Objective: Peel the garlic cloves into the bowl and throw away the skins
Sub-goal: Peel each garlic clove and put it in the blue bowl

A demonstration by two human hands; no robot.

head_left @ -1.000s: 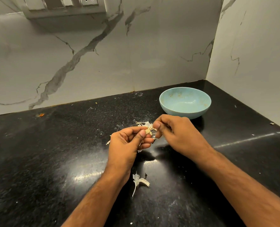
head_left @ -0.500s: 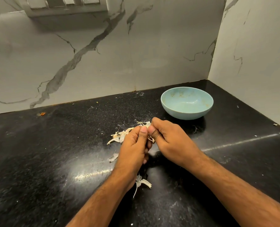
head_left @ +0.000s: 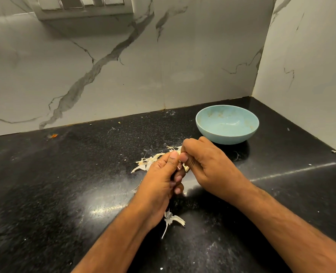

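Two hands meet over the black worktop [head_left: 64, 184], thumbs almost touching. The left hand [head_left: 159, 182] and the right hand [head_left: 208, 164] both pinch one garlic clove [head_left: 186, 168], of which only a small pale piece shows between the curled fingers. One light blue bowl [head_left: 227, 125] stands just beyond the right hand, near the corner, with no cloves visible inside. Two patches of loose skins lie on the worktop: a scatter [head_left: 147, 160] beyond the left hand, and one scrap [head_left: 172, 220] beside the left wrist.
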